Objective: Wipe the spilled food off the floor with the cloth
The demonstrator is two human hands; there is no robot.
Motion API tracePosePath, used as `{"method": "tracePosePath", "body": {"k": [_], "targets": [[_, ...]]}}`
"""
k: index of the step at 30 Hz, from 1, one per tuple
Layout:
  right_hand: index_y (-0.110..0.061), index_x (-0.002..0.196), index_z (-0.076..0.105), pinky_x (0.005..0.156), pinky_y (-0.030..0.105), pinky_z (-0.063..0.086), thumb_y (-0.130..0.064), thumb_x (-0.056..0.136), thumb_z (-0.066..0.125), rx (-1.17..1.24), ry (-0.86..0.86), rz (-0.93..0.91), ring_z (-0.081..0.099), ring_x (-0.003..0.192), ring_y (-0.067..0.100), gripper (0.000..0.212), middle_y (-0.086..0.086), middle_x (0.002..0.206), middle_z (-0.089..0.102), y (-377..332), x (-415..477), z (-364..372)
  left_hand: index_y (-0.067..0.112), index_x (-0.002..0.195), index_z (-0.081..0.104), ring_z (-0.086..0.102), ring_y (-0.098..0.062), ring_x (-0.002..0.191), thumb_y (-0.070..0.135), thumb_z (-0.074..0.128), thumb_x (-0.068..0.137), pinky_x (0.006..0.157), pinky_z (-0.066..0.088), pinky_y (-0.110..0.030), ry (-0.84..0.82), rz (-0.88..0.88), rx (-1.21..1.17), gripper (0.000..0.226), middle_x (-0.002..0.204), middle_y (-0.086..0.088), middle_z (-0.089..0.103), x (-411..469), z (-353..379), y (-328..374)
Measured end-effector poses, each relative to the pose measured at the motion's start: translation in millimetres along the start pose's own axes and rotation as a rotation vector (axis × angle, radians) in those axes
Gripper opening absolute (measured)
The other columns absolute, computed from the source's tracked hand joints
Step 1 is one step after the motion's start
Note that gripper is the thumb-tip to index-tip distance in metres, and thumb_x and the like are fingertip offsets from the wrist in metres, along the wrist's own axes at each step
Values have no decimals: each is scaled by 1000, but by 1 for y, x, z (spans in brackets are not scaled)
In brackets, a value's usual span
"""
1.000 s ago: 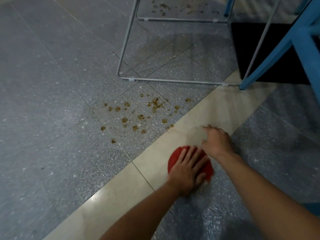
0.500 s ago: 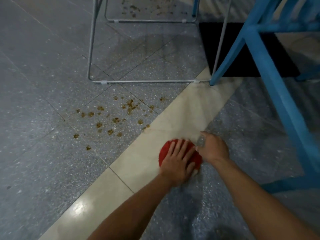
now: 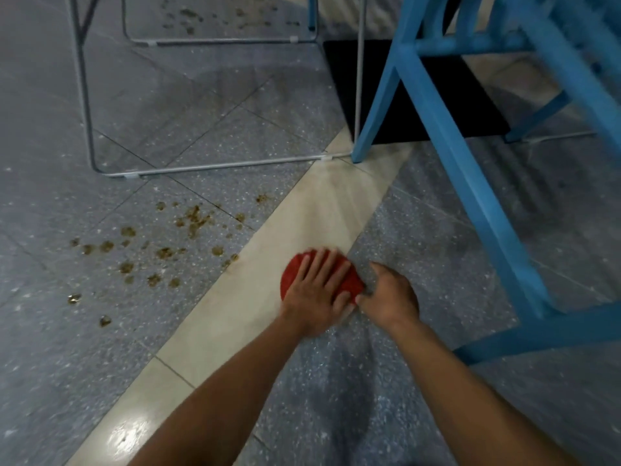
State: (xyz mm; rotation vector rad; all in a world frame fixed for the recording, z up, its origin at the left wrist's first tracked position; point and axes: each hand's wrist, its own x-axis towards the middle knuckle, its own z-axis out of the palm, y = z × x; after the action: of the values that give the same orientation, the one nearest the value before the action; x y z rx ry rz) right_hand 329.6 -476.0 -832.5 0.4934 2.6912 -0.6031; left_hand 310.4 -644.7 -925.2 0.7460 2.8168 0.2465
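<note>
Red cloth point(image 3: 353, 280), brown spilled food point(image 3: 161, 243), speckled grey floor point(image 3: 50, 146), blue chair point(image 3: 447, 136).

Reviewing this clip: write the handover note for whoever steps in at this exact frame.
Left hand: flat, palm down on the round red cloth, pressing it to the pale floor strip.
Right hand: beside the cloth's right edge, fingers curled; whether it grips the cloth is unclear.
Done: nothing visibly wiped.
Left: brown food splatter on the grey tiles left of the cloth; a second patch lies farther off under the metal frame.
</note>
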Motion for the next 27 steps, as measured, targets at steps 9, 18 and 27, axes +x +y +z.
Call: {"method": "tracePosePath", "body": {"k": [9,18,27], "targets": [[-23,156,39,112,37,42,-27,87,76,77,-10,3,46,138,28,78,4,152,50,1,12,-3,28,172,13,0,-38,166,63,21,111,134,2,-57,64,-157,8,71,179,-14,2,8,-23,-76],[-23,154,42,111,39,43,-29,88,75,6,23,-39,46,138,29,74,5,153,49,0,12,-12,41,171,16,-4,-27,167,64,28,111,133,-5,-53,-10,267,9,65,181,0,3,-77,27,6],[-21,151,48,115,37,38,-25,86,73,1,-66,-257,46,139,28,70,8,153,50,-57,-12,27,25,173,9,-12,-33,166,58,21,113,133,-2,-56,108,-435,-88,69,180,-11,-5,-54,-8,-62]]}}
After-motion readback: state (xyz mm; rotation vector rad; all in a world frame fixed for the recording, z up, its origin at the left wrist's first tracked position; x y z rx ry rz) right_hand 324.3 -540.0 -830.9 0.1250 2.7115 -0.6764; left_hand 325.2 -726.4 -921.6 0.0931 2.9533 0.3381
